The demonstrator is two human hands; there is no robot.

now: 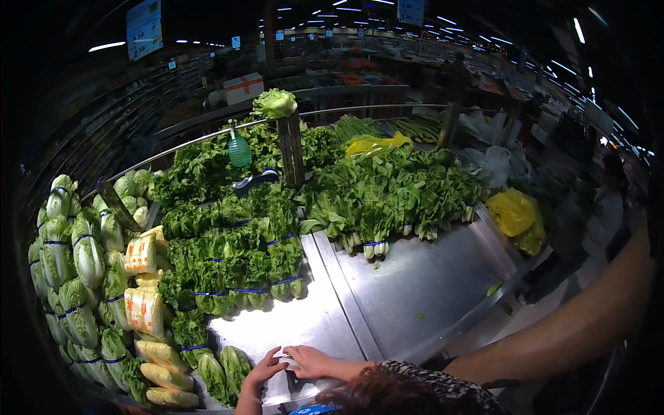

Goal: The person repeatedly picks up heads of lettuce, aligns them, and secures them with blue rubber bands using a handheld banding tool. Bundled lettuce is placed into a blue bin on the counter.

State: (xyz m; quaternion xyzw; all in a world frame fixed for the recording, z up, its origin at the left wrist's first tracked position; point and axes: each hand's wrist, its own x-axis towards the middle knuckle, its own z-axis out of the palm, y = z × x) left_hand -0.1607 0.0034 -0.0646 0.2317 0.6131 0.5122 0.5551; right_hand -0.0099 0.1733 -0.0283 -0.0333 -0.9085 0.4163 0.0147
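Neither of my hands is in view. A bare forearm, apparently mine, reaches in from the right edge, its far end hidden behind another person's patterned sleeve [441,381]. That person's left hand [267,367] and right hand [309,361] meet over the steel display counter [415,280], at a small pale object too unclear to name. Two loose leafy lettuces [211,374] lie left of those hands. Beyond them are rows of leafy lettuce bundles [228,264] bound with blue tape. Bundled greens with white stems [384,197] lie farther back.
Taped napa cabbages [88,254] and wrapped yellow cabbages [145,311] are stacked at left. A blue tape dispenser [255,180] and a green spray bottle [239,149] sit among the greens. A lettuce head [275,104] tops a post. Yellow plastic bags [511,210] lie at right.
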